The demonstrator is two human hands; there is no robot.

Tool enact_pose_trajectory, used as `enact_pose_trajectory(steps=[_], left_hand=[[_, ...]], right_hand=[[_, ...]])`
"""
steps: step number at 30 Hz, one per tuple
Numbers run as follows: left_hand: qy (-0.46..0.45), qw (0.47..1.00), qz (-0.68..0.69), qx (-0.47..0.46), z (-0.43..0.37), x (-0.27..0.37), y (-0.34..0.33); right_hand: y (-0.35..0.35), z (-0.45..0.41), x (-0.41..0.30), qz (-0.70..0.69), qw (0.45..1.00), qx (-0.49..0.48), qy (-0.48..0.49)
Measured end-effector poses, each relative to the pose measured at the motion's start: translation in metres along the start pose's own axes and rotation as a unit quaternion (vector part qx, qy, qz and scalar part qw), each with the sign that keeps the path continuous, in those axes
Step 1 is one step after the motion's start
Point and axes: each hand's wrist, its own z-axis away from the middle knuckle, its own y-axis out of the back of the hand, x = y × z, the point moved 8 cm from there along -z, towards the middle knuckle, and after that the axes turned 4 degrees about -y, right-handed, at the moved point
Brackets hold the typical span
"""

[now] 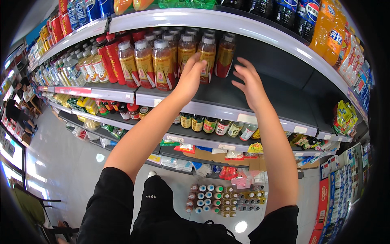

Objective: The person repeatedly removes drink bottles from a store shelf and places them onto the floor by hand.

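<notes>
On a dark shelf stand rows of plastic drink bottles [163, 64] with gold and red labels and whitish caps. My left hand [192, 74] is beside the front bottles, its fingers overlapping one gold-labelled bottle [207, 58]; whether they touch it is unclear. Further right, another such bottle [225, 56] stands slightly apart, between my two hands. My right hand [248, 80] is raised just right of that bottle, fingers spread and curved, holding nothing. Dark shelf surface shows behind and right of it.
Cola and orange soda bottles [330, 33] fill the shelf above. Sauce bottles [210, 125] line the shelf below. Grouped bottles [225, 199] stand on the floor by my legs. Stacked goods [335, 195] are at the right. Another person [19, 114] is far left.
</notes>
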Motion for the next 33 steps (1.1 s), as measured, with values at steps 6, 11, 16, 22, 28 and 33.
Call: enact_pose_trajectory(steps=[6, 11, 16, 22, 28, 33], left_hand=[[-0.022, 0.998, 0.038, 0.037, -0.052, -0.014, 0.007], [0.018, 0.997, 0.061, 0.041, -0.052, -0.017, -0.006], [0.043, 0.996, 0.068, 0.049, -0.039, -0.010, 0.001], [0.076, 0.993, 0.039, 0.076, -0.024, -0.021, 0.008], [0.094, 0.990, 0.037, 0.098, -0.007, -0.008, -0.012], [0.116, 0.992, 0.049, 0.026, 0.022, 0.037, -0.018]], right_hand=[[-0.053, -0.066, 0.007, -0.011, 0.996, 0.061, -0.061], [-0.061, -0.089, 0.027, -0.033, 0.994, 0.069, -0.072], [-0.054, -0.076, 0.028, -0.085, 0.991, 0.072, -0.075], [-0.064, -0.047, 0.022, -0.110, 0.988, 0.060, -0.088], [-0.069, -0.026, 0.010, -0.125, 0.992, 0.028, 0.012], [-0.060, 0.000, -0.019, 0.163, 0.972, -0.008, 0.169]])
